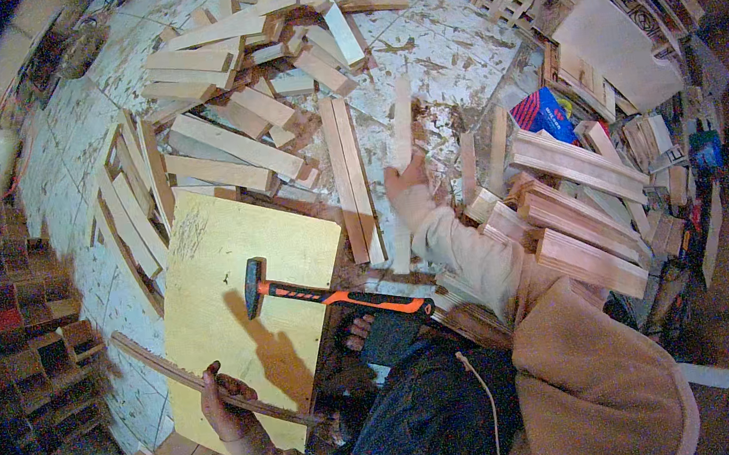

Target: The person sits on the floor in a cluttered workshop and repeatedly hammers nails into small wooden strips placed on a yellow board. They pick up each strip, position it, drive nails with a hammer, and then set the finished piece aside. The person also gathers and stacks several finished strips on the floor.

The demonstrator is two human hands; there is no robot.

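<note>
Pinching strip (163, 364) in left hand (225, 408) over board (207, 319) near edge; likely picking slat (404, 123) with right hand (408, 178), can't tell grip; needs lifting.

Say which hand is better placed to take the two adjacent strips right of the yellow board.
Probably the right hand: it's nearer the two strips, though touching a pale strip; the left hand grips a brown strip.

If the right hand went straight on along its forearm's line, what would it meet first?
Past the pale, flat wooden strip at the right hand, probably the two long, light-brown wooden strips lying side by side to its left, though depth is uncertain.
</note>
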